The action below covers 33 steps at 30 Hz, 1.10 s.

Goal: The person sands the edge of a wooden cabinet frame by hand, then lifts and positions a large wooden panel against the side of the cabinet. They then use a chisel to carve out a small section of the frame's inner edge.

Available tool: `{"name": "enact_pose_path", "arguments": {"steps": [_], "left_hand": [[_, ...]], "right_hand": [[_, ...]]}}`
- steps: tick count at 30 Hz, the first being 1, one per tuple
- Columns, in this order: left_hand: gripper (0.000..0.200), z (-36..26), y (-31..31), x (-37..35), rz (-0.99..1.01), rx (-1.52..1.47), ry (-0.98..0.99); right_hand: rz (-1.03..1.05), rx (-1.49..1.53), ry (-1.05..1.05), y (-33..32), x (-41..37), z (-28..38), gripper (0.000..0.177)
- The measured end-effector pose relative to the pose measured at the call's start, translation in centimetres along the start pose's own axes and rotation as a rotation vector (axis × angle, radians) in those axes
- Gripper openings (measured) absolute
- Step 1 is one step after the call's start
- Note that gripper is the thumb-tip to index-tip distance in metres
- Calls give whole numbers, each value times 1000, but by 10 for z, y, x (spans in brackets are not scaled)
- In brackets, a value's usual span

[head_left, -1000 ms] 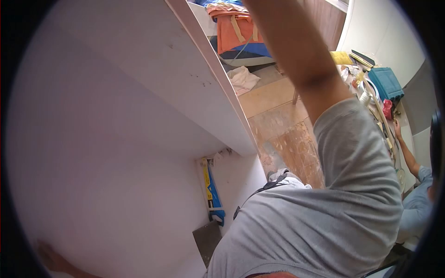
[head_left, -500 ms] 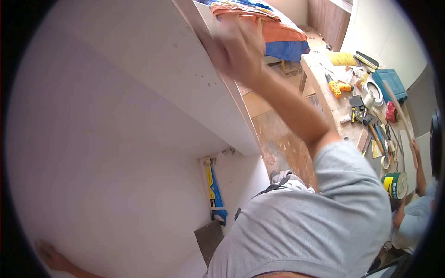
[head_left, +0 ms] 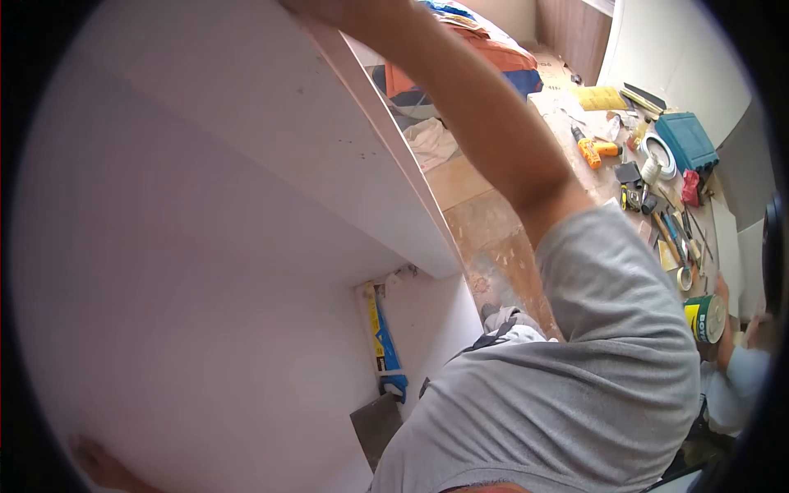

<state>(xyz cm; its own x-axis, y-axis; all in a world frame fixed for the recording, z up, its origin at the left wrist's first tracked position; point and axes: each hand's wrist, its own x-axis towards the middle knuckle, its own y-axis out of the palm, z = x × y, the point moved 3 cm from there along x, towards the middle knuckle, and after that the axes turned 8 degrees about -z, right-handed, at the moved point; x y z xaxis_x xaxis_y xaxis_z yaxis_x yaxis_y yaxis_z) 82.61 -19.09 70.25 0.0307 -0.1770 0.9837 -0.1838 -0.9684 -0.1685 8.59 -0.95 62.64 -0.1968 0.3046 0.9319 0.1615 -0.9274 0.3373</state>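
Note:
My right hand (head_left: 329, 8) is at the upper end of a long pale panel edge (head_left: 403, 156), partly cut off by the top of the view. Its fingers are hidden there. My left hand (head_left: 100, 462) is dim and blurred at the lower left, against or close to a broad white panel surface (head_left: 205, 361); its fingers cannot be made out. Between my arms, a blue and yellow handsaw (head_left: 385, 341) stands in the corner of the white panels. Below its handle is a dark grey rectangular plate (head_left: 376, 427), partly behind my shirt.
A workbench (head_left: 567, 107) at right carries an orange drill (head_left: 593, 149), a teal case (head_left: 687, 141), a tape roll (head_left: 685, 278) and several hand tools. Beside a green paint can (head_left: 703, 319) is a co-worker's arm (head_left: 725, 333). Orange and blue cloth (head_left: 493, 57) lies behind.
My right hand has moved up and left along the panel edge. My left hand has barely shifted. The long curved strip near the co-worker no longer shows, and the co-worker's arm is lower.

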Motion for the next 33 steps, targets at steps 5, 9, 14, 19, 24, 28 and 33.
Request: {"name": "enact_pose_path", "arguments": {"steps": [5,9,14,19,24,28,33], "left_hand": [[49,53,13,6,13,-228,-52],[50,58,11,13,39,-137,114],[52,27,5,9,23,-82,71],[54,5,-6,-6,44,-166,-70],[53,34,3,-5,-18,-263,75],[46,58,19,3,-88,-261,189],[37,75,34,1,-34,-381,59]], "right_hand": [[-103,-76,-226,-85,-211,-19,33],[-25,-45,-56,-94,-216,-18,29],[-116,-103,-49,-20,-40,-1,11],[-88,-165,20,-9,-19,6,23],[-115,53,-118,-84,-188,-10,24],[-54,0,120,-105,-214,5,25],[16,-3,-52,-112,-230,0,41]]}}
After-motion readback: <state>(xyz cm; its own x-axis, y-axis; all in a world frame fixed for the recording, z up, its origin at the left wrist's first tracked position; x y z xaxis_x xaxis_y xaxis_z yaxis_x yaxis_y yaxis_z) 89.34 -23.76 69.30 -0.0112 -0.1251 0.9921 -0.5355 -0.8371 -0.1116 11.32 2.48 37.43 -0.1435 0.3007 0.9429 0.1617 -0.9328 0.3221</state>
